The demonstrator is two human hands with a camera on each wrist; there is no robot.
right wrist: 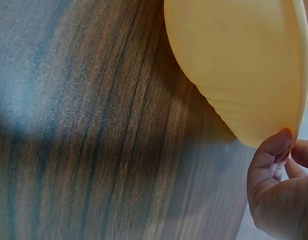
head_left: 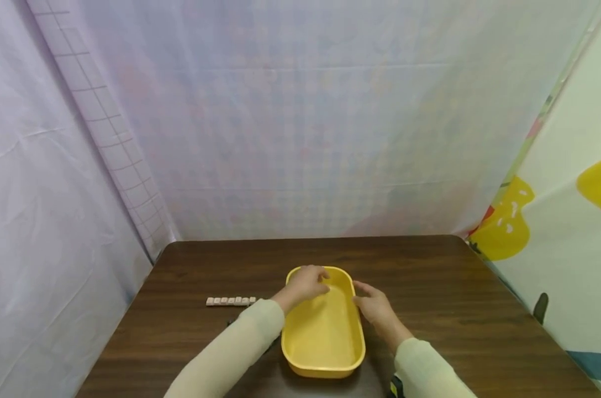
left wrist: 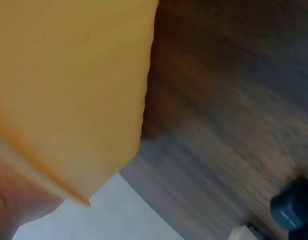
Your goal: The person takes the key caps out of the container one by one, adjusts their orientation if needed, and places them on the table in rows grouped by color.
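Observation:
A yellow rectangular plastic basin (head_left: 325, 337) with rounded corners stands on the dark wood table, its inside bare. Over its left rim reaches my left hand (head_left: 305, 282), fingers loosely bent above the inside and a gap between thumb and fingers. The left wrist view shows the basin's outer wall (left wrist: 74, 90) close up, with part of that hand behind the rim. At the right rim, my right hand (head_left: 377, 309) pinches the edge. In the right wrist view its fingertips (right wrist: 278, 142) lie on either side of the rim.
Left of the basin, a row of small white blocks (head_left: 231, 301) with faint marks lies on the table (head_left: 191, 342). A dark faceted object (left wrist: 293, 205) and a white block (left wrist: 242, 233) show in the left wrist view. Pale curtains (head_left: 300, 138) hang behind.

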